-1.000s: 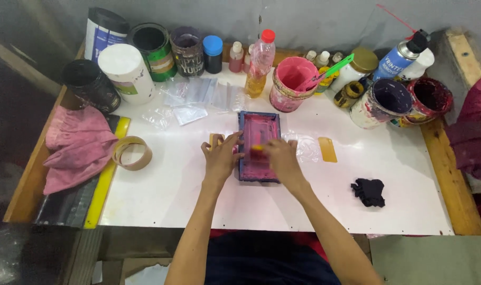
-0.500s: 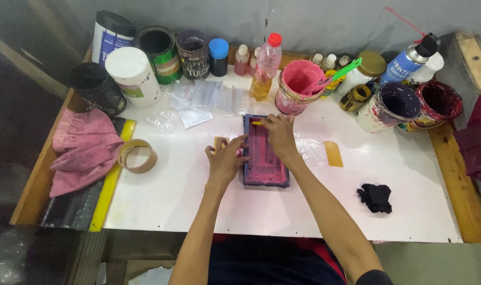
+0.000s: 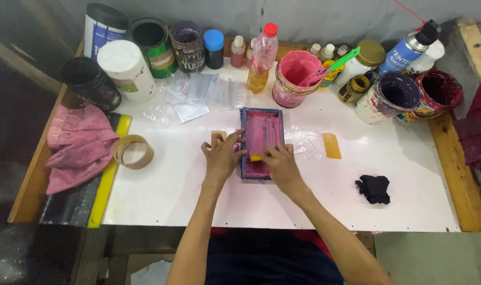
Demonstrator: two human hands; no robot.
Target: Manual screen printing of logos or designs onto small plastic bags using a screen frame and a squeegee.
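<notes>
A small blue-framed printing screen (image 3: 261, 120), smeared with pink ink, lies flat on the white table (image 3: 198, 184). My left hand (image 3: 222, 153) presses on the frame's left edge, fingers spread over it. My right hand (image 3: 280, 164) holds a small yellow scraper (image 3: 256, 157) against the mesh near the frame's near end. A yellowish card (image 3: 217, 136) peeks out from under my left hand.
Paint cans, jars and bottles line the back edge, among them a pink ink tub (image 3: 293, 78) with a green stick. A yellow scraper (image 3: 331, 145), a black rag (image 3: 374, 189), a tape roll (image 3: 133, 151) and a pink cloth (image 3: 76, 145) lie around.
My right hand has pulled the yellow scraper from the far end of the screen back to its near end. My left hand has stayed on the frame's left edge.
</notes>
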